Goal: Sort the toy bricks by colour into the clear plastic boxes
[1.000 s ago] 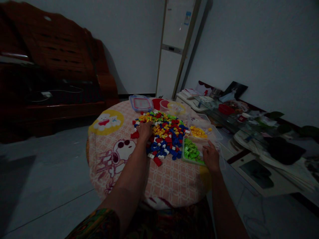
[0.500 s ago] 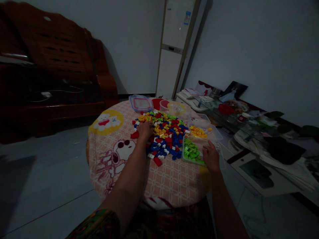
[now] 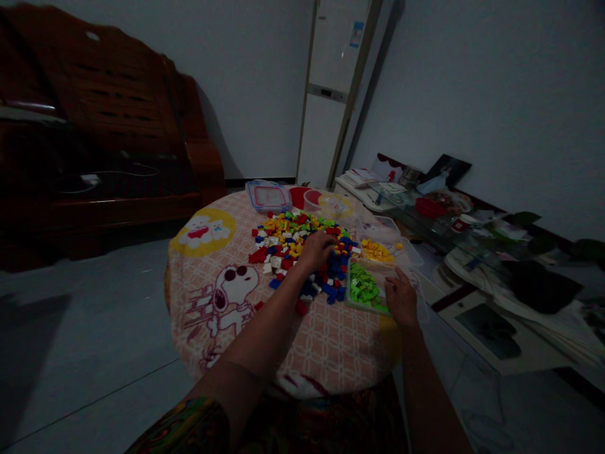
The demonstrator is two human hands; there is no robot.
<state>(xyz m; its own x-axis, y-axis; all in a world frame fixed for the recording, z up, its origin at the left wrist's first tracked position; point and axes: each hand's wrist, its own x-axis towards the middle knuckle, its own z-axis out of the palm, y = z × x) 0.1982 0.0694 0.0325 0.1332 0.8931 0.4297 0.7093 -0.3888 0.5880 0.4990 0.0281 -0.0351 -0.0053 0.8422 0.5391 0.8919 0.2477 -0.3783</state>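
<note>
A heap of small toy building bricks (image 3: 283, 243) in red, yellow, blue, green and white is spread on the round table. Above the heap's right part is my left hand (image 3: 317, 252), its fingers curled together; whatever they hold is too small and dark to make out. A clear plastic container (image 3: 371, 309) with green bricks (image 3: 363, 284) stands at the heap's right. My right hand (image 3: 401, 297) grips this container at its right side, fingers closed over the rim. Just behind lie yellow bricks (image 3: 377, 250) in another clear container (image 3: 406, 255).
A patterned cloth (image 3: 326, 347) covers the table. At its back are a lidded clear box (image 3: 268, 197) and a round clear tub (image 3: 312, 200). A cluttered glass table (image 3: 406, 205) stands at the right, and a wooden bench (image 3: 118, 126) at the left.
My left hand has moved right across the heap, from its left side toward the green container, uncovering white and red bricks. My right hand has stayed at the container.
</note>
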